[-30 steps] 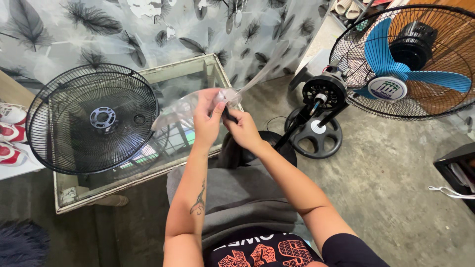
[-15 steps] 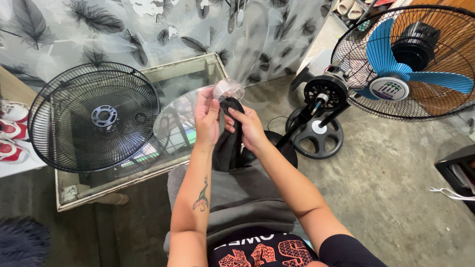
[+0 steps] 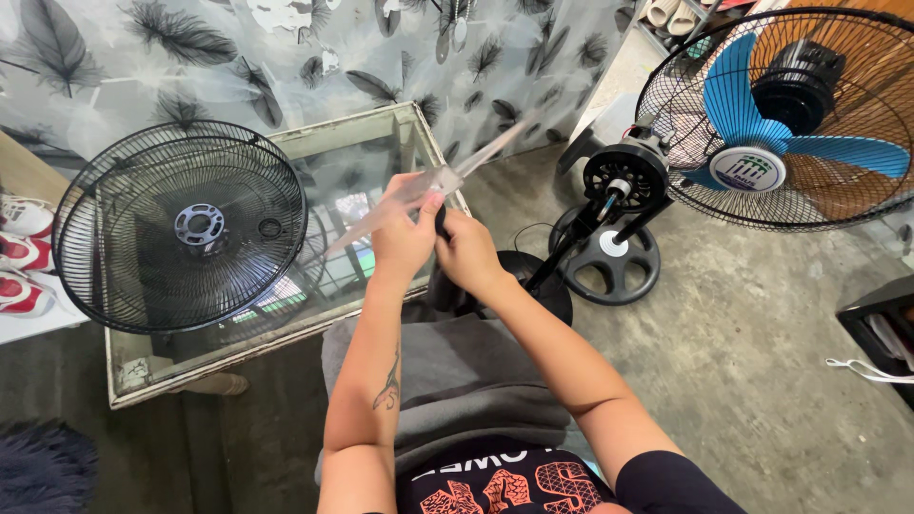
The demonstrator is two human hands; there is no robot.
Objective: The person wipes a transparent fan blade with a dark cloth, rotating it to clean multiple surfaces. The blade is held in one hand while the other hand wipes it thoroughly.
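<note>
Both hands hold 1 clear plastic fan blade [image 3: 430,181] above the glass tabletop's [image 3: 376,143] right edge: left hand [image 3: 405,233] clasps its hub, right hand [image 3: 466,252] closed just beside.

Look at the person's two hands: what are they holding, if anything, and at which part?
Both the left hand and the right hand grip a clear plastic fan blade set at its middle, near the hub; the blades stick out to either side.

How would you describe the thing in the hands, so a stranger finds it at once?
Start at the glass table. At its right end, the left hand and right hand hold a clear fan blade. Unlike the nearby black fan guard, it is see-through.
</note>
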